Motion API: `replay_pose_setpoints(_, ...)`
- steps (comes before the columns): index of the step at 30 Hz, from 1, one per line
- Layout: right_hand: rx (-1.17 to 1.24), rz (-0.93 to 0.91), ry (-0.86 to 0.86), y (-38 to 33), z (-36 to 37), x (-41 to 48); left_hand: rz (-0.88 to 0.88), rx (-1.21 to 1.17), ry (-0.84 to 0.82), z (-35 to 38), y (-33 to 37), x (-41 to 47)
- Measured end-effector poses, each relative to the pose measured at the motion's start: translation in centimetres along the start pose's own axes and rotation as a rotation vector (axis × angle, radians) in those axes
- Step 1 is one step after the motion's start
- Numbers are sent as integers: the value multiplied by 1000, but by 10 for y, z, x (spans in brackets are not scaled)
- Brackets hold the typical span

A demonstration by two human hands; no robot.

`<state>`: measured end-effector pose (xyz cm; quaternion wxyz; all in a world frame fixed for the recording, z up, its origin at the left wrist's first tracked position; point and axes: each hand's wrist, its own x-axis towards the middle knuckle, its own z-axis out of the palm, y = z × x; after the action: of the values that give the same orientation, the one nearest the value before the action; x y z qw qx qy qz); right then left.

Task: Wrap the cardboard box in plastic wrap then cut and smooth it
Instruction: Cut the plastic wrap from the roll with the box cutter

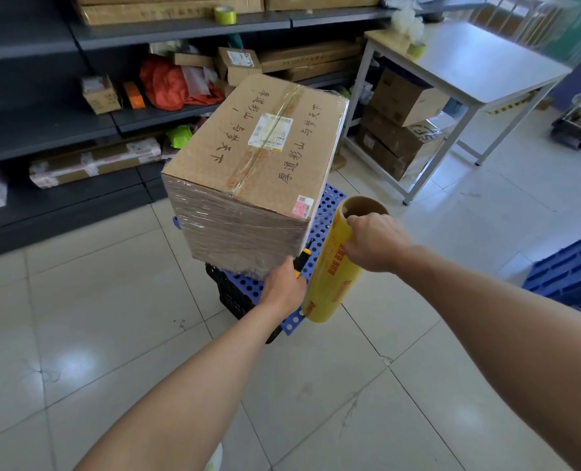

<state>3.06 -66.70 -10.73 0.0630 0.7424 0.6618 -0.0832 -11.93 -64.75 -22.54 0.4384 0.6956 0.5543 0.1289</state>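
Note:
A large cardboard box (248, 171) with handwriting and labels on top stands on a blue perforated crate (296, 321). Clear plastic film covers its sides. My right hand (374, 243) grips the upper end of a yellow plastic wrap roll (333, 277), held upright just right of the box's near corner. My left hand (282, 287) holds a yellow and black utility knife (302, 260) at the box's lower near corner, between box and roll.
Dark shelving (78, 124) with parcels and an orange bag runs along the left and back. A white table (479, 66) with boxes underneath stands at the right. A blue pallet (568, 270) lies at the far right. Tiled floor surrounds the crate.

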Motion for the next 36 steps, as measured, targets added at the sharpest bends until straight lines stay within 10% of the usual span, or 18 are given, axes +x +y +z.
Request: replay_pose_setpoints(36,26,113,30,15,-12,-2,-206,553,-323,5,-36,17)
